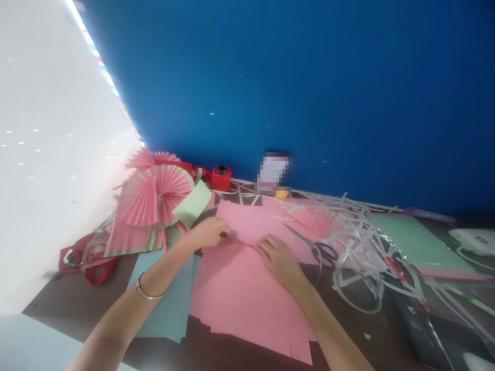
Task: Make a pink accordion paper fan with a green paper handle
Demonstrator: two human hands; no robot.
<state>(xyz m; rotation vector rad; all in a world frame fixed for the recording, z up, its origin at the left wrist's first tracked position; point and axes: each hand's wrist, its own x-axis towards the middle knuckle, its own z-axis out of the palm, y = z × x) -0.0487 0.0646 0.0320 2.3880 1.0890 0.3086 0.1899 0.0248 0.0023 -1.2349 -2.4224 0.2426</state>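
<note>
A large pink paper sheet (247, 288) lies on the table before me, with a narrow raised fold running across its upper part. My left hand (211, 232) pinches the left end of this fold, fingers curled. At its right end, my right hand (279, 260) grips the fold between thumb and fingertips. The exact fingertip contact is blurred. Black-handled scissors (327, 251) rest just right of my right hand, blades pointing toward the upper left. Blue paper sheets (166, 304) lie beneath my left forearm, and a pale green paper piece (193, 202) is beyond my left hand.
Pleated pink fans (158, 193) are piled at the back left. A red tape roll (221, 179) stands against the blue wall (294, 93). Tangled white strips (359, 232), a tape ring (358, 291) and a green paper pack (415, 242) crowd the right side.
</note>
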